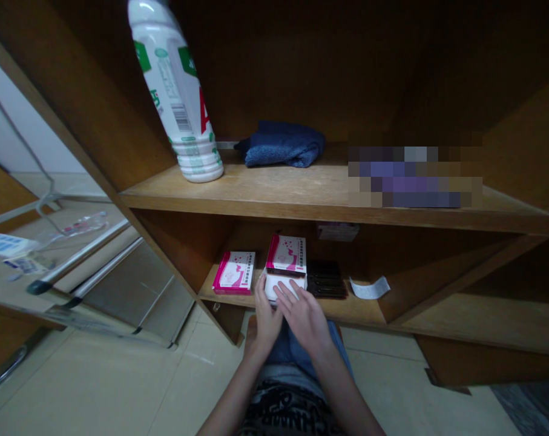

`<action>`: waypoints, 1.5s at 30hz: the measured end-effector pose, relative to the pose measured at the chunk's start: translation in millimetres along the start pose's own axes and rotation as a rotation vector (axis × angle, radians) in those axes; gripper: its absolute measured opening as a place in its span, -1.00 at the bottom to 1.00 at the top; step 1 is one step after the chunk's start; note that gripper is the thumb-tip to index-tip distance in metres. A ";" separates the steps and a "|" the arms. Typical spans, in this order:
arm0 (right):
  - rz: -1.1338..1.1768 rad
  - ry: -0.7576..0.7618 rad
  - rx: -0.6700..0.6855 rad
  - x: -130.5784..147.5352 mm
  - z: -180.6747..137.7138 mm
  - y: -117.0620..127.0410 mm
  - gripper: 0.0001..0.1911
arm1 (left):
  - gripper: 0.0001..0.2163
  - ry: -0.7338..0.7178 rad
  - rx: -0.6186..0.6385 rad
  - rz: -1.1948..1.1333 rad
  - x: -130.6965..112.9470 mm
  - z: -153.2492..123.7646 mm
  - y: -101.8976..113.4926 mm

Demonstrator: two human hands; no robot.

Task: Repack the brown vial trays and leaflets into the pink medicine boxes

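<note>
On the lower wooden shelf (347,310) a stack of pink-and-white boxes (286,255) stands in front of me. My right hand (302,313) lies over the front of the stack's lower white box (271,285), fingers stretched and flat. My left hand (264,318) rests against the left front corner of the same box, fingers together and extended. Neither hand wraps around it. A second pink-and-white box (235,272) lies flat to the left. A dark flat object (325,278) sits right of the stack.
A white slip of paper (369,288) lies further right on the lower shelf. The upper shelf (301,191) carries a white bottle with green and red print (178,91), a folded blue cloth (281,144) and a blurred purple item. A mirrored surface (74,266) stands at left.
</note>
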State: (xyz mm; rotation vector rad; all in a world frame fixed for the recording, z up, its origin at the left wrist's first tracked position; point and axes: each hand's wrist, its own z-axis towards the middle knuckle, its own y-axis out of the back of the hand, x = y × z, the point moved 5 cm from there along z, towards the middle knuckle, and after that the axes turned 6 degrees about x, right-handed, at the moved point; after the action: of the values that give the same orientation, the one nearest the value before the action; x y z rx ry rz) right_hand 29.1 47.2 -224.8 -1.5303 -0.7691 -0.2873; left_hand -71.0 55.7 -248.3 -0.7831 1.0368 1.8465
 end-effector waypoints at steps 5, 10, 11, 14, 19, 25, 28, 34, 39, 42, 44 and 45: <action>-0.004 0.018 0.004 10.6 9.1 -3.4 -0.72 | -0.49 0.022 -0.022 0.030 1.0 0.6 -1.6; 0.034 0.038 0.006 9.3 11.9 -4.9 -0.75 | -0.48 0.041 -0.029 0.029 2.7 0.2 -2.4; 0.037 0.041 0.004 9.0 11.6 -5.0 -0.75 | -0.48 0.042 -0.029 0.026 2.9 0.1 -2.6; 0.000 0.051 -0.005 8.7 8.8 -4.7 -0.71 | -0.48 0.041 -0.027 0.023 2.8 0.2 -3.3; -0.040 0.055 -0.016 2.6 1.5 -3.0 -0.64 | -0.48 0.032 -0.036 0.020 1.8 0.4 -3.9; -0.129 0.098 -0.011 -7.6 -6.0 -2.9 -0.59 | -0.45 0.031 -0.051 -0.007 5.2 -1.7 -3.8; -0.185 0.116 0.009 -7.9 -7.9 -4.2 -0.56 | -0.43 0.049 -0.059 -0.012 8.2 -2.0 -3.6; -0.081 0.091 -0.119 -10.0 -9.8 3.2 -0.65 | -0.41 0.018 -0.054 0.025 4.3 0.6 -3.7; -0.076 0.130 -0.175 -8.7 -9.9 7.4 -0.77 | -0.38 0.014 -0.069 0.017 -1.9 2.4 -3.7; -0.119 0.131 -0.204 -5.1 -11.5 7.5 -0.73 | -0.37 0.046 -0.070 0.002 -3.0 2.7 -4.1; -0.163 0.105 -0.197 -2.3 -12.7 5.3 -0.70 | -0.35 0.048 -0.071 -0.008 -2.5 2.2 -4.5; -0.185 0.090 -0.188 -0.8 -13.1 3.6 -0.69 | -0.33 0.046 -0.072 -0.013 -1.6 1.8 -4.8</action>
State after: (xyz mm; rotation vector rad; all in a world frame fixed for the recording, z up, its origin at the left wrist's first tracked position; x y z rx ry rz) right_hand 34.2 34.7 -226.3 -1.6121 -0.8322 -0.5757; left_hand -66.1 58.1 -247.8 -0.8767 0.9960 1.8709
